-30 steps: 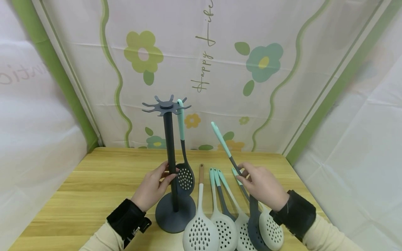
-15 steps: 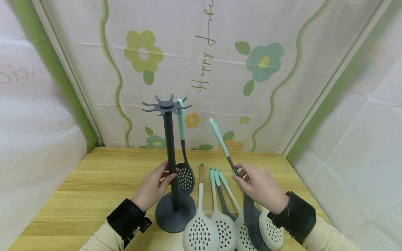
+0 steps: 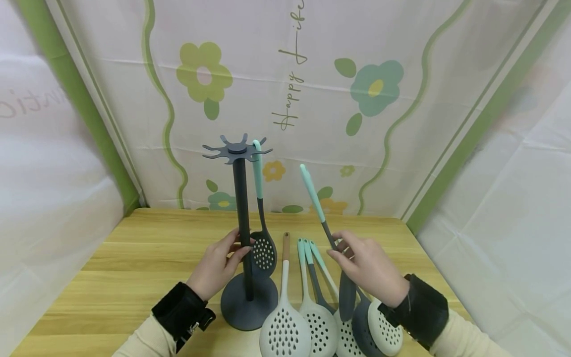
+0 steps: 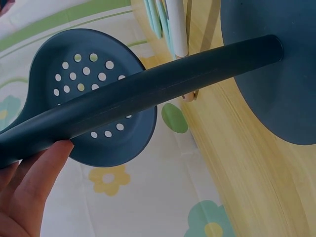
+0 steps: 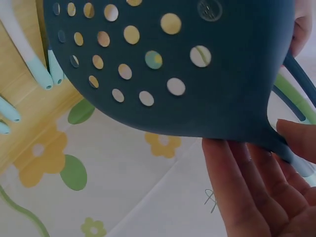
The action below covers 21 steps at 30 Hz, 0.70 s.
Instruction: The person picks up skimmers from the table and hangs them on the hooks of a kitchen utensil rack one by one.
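My left hand (image 3: 219, 265) grips the black pole (image 3: 241, 198) of a utensil stand, which stands upright on its round base (image 3: 232, 310). From one arm of the stand's hook crown (image 3: 216, 153) hangs a dark skimmer (image 3: 258, 178) with a mint handle. My right hand (image 3: 372, 267) holds another dark skimmer (image 5: 232, 98) by its neck, thumb on one side and fingers on the other. Its mint handle (image 3: 312, 193) points up and leans left; in the head view its head is seen nearly edge-on. Behind the pole in the left wrist view is the hanging skimmer's perforated head (image 4: 113, 148).
A pale skimmer (image 3: 285, 297) with a brown handle tip lies right of the stand's base. More skimmers lie beside it, including a pale one (image 3: 317, 317) and a dark one (image 3: 363, 322). A flower-printed curtain (image 3: 267, 39) rises behind the wooden table (image 3: 147, 258).
My right hand has moved slightly left with the skimmer, whose handle tip has risen. The skimmer's head has turned and moved left. My left hand and the stand stay where they were.
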Each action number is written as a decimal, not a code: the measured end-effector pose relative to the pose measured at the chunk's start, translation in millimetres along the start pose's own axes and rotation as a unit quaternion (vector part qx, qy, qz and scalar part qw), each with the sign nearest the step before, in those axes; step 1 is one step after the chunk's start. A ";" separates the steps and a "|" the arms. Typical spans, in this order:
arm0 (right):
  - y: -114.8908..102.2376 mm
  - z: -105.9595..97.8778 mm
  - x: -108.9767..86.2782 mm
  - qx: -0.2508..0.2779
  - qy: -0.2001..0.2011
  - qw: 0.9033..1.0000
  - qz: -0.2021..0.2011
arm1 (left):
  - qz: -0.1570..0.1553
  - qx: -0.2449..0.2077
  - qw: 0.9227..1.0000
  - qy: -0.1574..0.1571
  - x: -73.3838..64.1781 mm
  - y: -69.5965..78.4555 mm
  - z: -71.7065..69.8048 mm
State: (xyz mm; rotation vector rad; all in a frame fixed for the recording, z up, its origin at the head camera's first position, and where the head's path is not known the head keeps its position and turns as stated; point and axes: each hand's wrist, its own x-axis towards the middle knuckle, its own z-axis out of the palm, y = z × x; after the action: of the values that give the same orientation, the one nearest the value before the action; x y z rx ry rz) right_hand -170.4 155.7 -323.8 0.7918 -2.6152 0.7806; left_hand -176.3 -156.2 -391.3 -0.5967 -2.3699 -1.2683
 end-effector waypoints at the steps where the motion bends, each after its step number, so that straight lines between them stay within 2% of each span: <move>1: -0.5 0.1 -0.1 0.003 0.000 1.000 0.002 | -0.001 0.000 1.000 0.000 -0.2 0.2 -0.1; 8: -4.5 1.7 -0.1 0.025 0.015 1.000 0.000 | -0.010 -0.001 1.000 -0.004 0.2 1.0 -0.8; 21: -14.2 3.8 1.7 0.056 0.019 0.998 0.016 | -0.001 -0.001 1.000 0.000 0.4 -0.7 0.5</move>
State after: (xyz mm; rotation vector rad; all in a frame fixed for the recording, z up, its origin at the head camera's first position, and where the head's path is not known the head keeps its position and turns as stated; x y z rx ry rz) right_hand -164.0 142.8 -320.2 0.7577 -2.5748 0.9485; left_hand -177.1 -156.1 -391.8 -0.5954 -2.3692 -1.2717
